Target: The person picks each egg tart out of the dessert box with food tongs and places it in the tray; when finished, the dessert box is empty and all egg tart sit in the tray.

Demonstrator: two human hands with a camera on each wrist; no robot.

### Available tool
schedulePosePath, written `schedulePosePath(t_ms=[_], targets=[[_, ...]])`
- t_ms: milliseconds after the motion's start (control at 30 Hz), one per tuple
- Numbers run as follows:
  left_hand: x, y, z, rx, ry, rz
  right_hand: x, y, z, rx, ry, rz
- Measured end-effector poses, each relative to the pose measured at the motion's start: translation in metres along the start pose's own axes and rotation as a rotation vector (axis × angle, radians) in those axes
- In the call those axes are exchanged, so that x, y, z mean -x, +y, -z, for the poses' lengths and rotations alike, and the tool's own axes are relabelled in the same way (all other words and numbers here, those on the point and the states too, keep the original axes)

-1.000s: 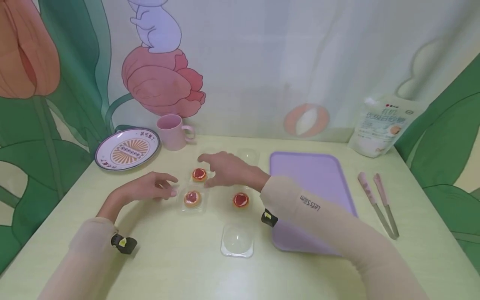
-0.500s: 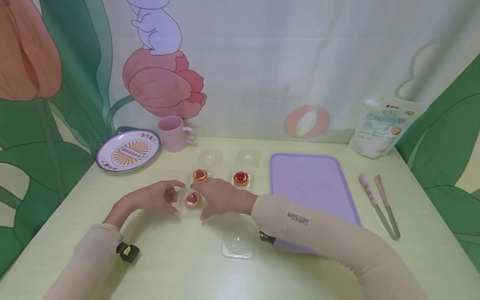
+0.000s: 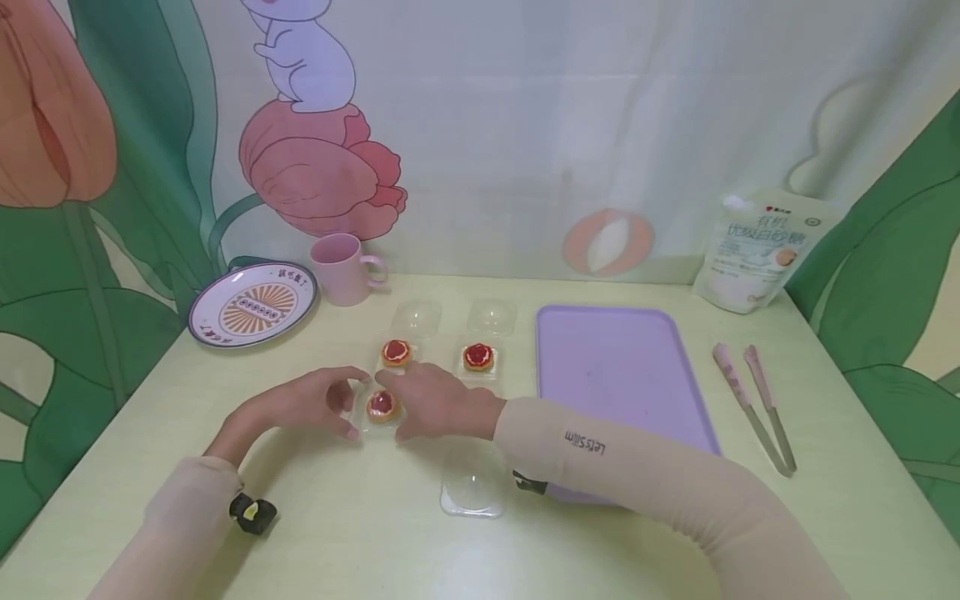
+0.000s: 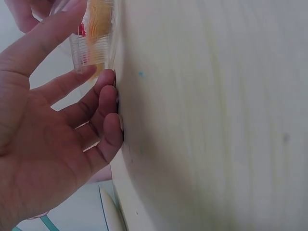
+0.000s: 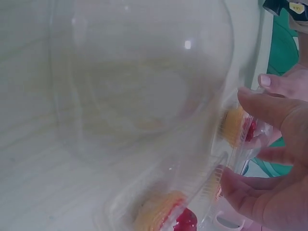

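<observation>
A clear plastic tart box [image 3: 369,427] with its lid down holds a red-topped tart [image 3: 382,406]. My left hand [image 3: 309,403] grips its left side, thumb at the near corner and index finger at the far one. On the right side my right hand [image 3: 435,402] holds it likewise, thumb and index finger at the corners. The left wrist view shows the box wall [image 4: 91,50] between thumb and index finger, other fingers curled below. In the right wrist view, a second tart [image 5: 161,211] lies under the right hand in an open box; the head view hides it.
Two open boxes with tarts [image 3: 396,352] stand behind, their lids [image 3: 491,317] folded back. Another clear lid [image 3: 472,492] lies in front. A purple tray [image 3: 611,342], two knives [image 3: 750,400], a pouch [image 3: 765,250], a pink mug [image 3: 341,267] and a plate [image 3: 255,304] surround them.
My right hand has come down from the far boxes toward me, onto the nearer left box. My left hand has moved slightly forward against it. The right-hand far tart has come into view.
</observation>
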State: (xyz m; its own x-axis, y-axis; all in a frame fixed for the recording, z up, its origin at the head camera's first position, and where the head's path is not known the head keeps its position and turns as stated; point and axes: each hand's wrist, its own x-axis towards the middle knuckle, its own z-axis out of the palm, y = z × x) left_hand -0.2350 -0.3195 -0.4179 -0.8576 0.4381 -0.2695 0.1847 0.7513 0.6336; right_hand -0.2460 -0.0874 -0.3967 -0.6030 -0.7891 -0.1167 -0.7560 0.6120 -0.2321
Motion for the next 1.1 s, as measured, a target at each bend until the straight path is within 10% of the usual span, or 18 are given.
schedulePosePath(t_ms=[333,567,1100], targets=[[0.001,0.001,-0.004,0.066,-0.001,-0.053,0.004,0.002,-0.003,-0.026,0.005,-0.028],[0.003,0.012,0.001,0.277,0.024,-0.135,0.019,0.012,0.021,-0.205,0.072,-0.036],[-0.025,0.045,-0.017,0.530,0.223,-0.190,0.044,0.038,0.060,-0.275,0.097,-0.016]])
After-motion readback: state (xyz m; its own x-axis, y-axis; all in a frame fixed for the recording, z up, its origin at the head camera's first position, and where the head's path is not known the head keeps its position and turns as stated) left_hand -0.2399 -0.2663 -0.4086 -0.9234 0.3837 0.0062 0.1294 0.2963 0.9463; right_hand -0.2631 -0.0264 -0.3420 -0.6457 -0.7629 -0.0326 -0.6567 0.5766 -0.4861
